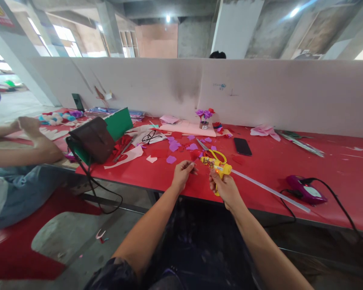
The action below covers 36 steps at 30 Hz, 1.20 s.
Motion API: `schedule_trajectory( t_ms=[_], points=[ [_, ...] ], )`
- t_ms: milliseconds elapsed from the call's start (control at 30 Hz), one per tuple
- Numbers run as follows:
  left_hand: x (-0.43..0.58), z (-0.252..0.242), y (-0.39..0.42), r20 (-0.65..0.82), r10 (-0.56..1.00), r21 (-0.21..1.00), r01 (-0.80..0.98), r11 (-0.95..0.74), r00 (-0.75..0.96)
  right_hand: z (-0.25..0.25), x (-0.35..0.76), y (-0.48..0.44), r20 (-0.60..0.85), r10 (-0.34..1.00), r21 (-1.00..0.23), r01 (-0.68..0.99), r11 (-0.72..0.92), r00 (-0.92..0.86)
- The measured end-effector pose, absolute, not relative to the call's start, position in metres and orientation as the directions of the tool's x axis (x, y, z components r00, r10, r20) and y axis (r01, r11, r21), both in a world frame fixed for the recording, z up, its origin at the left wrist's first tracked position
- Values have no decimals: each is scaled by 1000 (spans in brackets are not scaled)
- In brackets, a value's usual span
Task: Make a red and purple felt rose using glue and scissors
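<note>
Though too small to identify for sure, small red scrap (196, 169) pinched between thumb and fingertips of left hand (183, 172), remaining fingers loosely curled, just over near edge of red table (335, 169). Right hand (226, 188) wrapped fully round grip of yellow glue gun (217, 165), nozzle pointed left at the scrap, nearly touching. Small orange light lit on the gun body, so probably hot.

Burn risk to left fingertips, judged from nozzle so close to the pinch; glue drip onto skin or tabletop also possible with so tiny a target. Long pale strip (269, 191) running right from behind the gun. Snag risk from cord of purple device (305, 190) trailing off table edge.

Just beyond: yellow-handled scissors (214, 153), purple paper pieces (174, 146), black phone (242, 146). Farther left: glasses (151, 137), brown bag (92, 139), co-worker's hand (30, 127). Far back: paper flowers (205, 116) against pale partition (275, 92).
</note>
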<state>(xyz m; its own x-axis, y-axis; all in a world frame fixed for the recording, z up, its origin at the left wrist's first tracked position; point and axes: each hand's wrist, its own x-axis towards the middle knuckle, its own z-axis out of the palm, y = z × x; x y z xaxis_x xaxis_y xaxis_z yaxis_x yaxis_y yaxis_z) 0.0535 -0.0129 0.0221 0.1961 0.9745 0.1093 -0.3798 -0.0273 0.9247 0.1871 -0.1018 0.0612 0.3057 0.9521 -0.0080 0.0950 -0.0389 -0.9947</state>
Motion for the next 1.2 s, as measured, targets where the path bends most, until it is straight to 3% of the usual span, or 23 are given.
schedule_trajectory(
  t_ms=[1200],
  points=[
    [55, 19, -12, 98, 978, 922, -387, -21, 182, 59, 188, -101, 19, 942, -984, 172, -42, 335]
  ],
)
